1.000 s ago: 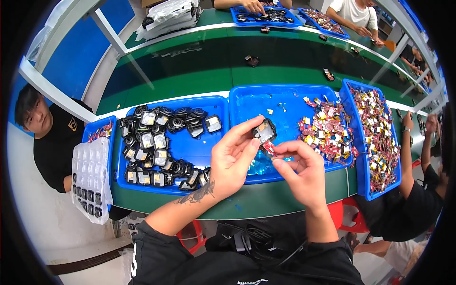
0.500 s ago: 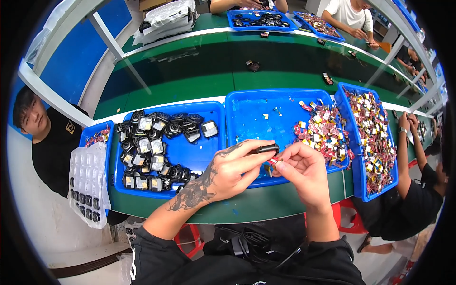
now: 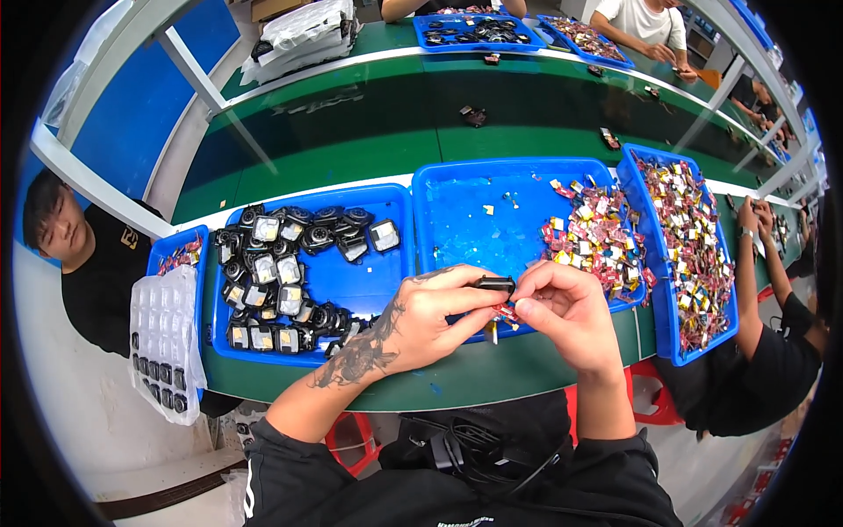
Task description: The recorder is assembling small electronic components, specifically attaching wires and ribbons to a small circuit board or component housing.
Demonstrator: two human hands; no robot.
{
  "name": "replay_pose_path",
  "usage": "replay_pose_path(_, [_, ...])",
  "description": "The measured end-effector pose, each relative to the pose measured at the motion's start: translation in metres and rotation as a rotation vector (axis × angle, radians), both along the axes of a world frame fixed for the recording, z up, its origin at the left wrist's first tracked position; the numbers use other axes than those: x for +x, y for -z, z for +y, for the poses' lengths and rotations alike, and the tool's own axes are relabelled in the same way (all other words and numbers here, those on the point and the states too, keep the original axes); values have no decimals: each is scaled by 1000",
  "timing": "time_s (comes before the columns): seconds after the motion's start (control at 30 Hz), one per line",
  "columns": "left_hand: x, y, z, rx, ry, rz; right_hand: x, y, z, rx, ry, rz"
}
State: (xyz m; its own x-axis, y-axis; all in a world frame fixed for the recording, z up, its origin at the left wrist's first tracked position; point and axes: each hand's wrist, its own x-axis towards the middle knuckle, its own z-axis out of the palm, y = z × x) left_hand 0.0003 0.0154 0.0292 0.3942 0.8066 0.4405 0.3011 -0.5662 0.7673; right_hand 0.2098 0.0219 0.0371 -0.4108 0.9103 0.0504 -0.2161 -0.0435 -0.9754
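Observation:
My left hand [image 3: 439, 307], its forearm tattooed, grips a small black plastic housing [image 3: 497, 284] above the front edge of the middle tray. Against the housing's underside is a small red circuit board [image 3: 505, 312], with a pale yellow piece hanging below it. My right hand [image 3: 566, 312] is closed in a pinch at the housing's right end, thumb and forefinger touching the board's edge. Fingers hide much of both parts. Beneath the hands lies the blue middle tray [image 3: 470, 189], with a heap of red circuit boards [image 3: 593, 233] on its right side.
Left of my hands, a blue tray [image 3: 360, 281] holds several black housings [image 3: 290, 255]. To the right stands a blue bin [image 3: 663, 303] full of boards. A clear blister tray [image 3: 162, 334] sits far left, near a seated person [image 3: 97, 263]. Others work across the green belt [image 3: 351, 140].
The black housing has turned to lie more level, and the pale yellow piece now hangs lower beneath it. My right hand has shifted slightly right. Parts on the belt have moved slightly right.

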Motion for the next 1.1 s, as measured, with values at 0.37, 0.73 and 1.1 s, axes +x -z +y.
replay_pose_path(0.37, [3, -4, 0, -664, -35, -265, -14, 6, -16, -58, 201, -24])
replay_pose_path(0.73, [12, 10, -6, -716, 26, -601, -29, 15, -18, 237, 427, -181])
replay_pose_path(1.1, [22, 8, -13, -594, -8, -743, -43, 5, -11, 154, 444, -194])
